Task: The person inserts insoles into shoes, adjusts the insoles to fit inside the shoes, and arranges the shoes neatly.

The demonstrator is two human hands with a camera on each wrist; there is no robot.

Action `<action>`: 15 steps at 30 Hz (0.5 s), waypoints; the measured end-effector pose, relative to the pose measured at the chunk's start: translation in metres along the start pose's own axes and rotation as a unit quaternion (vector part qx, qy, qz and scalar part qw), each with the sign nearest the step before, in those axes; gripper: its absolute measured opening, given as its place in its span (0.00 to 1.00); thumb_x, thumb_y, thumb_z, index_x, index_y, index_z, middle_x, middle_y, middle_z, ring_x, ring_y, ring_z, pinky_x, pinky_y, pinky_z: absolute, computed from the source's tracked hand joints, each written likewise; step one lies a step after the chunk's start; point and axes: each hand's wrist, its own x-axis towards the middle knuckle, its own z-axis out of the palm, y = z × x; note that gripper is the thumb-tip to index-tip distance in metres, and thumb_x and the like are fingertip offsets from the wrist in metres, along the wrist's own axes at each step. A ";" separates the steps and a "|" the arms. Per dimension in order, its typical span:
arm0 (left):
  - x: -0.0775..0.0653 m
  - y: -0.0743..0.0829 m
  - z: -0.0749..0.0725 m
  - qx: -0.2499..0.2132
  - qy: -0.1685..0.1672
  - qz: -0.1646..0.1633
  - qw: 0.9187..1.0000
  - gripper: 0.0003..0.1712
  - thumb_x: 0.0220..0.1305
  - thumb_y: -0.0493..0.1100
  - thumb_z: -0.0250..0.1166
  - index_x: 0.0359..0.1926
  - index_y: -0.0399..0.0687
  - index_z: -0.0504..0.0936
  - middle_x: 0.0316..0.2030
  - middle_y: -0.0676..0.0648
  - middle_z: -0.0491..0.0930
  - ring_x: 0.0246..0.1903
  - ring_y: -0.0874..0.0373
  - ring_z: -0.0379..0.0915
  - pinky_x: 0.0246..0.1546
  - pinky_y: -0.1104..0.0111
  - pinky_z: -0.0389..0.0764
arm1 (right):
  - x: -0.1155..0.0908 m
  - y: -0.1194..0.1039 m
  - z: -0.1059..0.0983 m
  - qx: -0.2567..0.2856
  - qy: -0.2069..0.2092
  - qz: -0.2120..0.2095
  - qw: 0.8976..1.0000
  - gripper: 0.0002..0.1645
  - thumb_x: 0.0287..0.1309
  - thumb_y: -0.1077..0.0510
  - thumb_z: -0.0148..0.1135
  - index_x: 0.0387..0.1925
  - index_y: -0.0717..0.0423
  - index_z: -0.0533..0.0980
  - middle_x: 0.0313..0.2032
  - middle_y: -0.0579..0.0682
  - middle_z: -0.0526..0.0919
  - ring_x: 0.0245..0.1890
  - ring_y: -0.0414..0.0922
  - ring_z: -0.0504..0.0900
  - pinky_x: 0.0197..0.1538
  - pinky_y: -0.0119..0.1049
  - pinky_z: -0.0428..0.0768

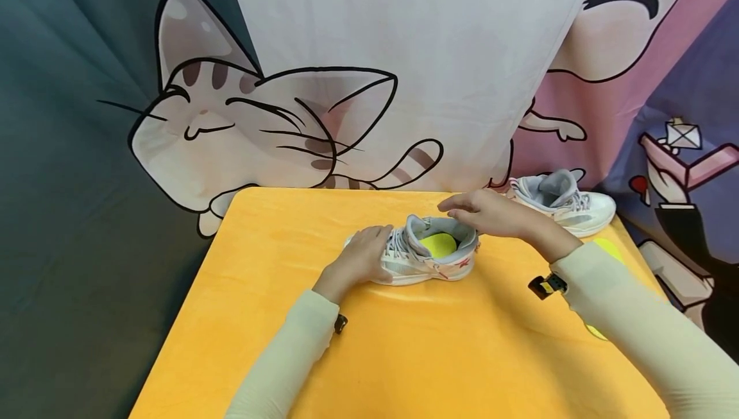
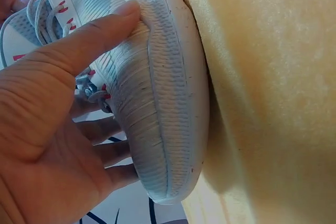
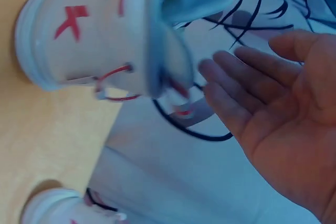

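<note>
A white sneaker (image 1: 412, 265) with grey lining and red marks sits upright on the yellow table, toe to the left. My left hand (image 1: 364, 253) holds its front part, thumb on the near side and fingers over the far side, as the left wrist view shows. A yellow-green insole (image 1: 440, 245) lies inside the shoe, partly visible through the opening. My right hand (image 1: 485, 211) hovers by the heel, apart from the shoe in the right wrist view, its fingers extended and holding nothing.
A second white sneaker (image 1: 583, 213) stands at the table's back right corner. Another yellow-green insole (image 1: 609, 249) lies on the right side, mostly hidden beneath my right sleeve. A cartoon-printed cloth (image 1: 416, 34) hangs behind the yellow table (image 1: 375, 355).
</note>
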 end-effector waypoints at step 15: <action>-0.009 -0.004 0.005 -0.032 0.035 -0.013 0.999 0.60 0.50 0.54 0.83 0.77 0.38 0.61 0.75 0.37 0.64 0.76 0.40 0.56 0.79 0.49 0.53 | 0.037 -0.032 0.008 -0.090 -0.208 0.067 0.972 0.25 0.77 0.50 0.40 0.47 0.61 0.80 0.33 0.50 0.76 0.33 0.44 0.75 0.40 0.39 0.73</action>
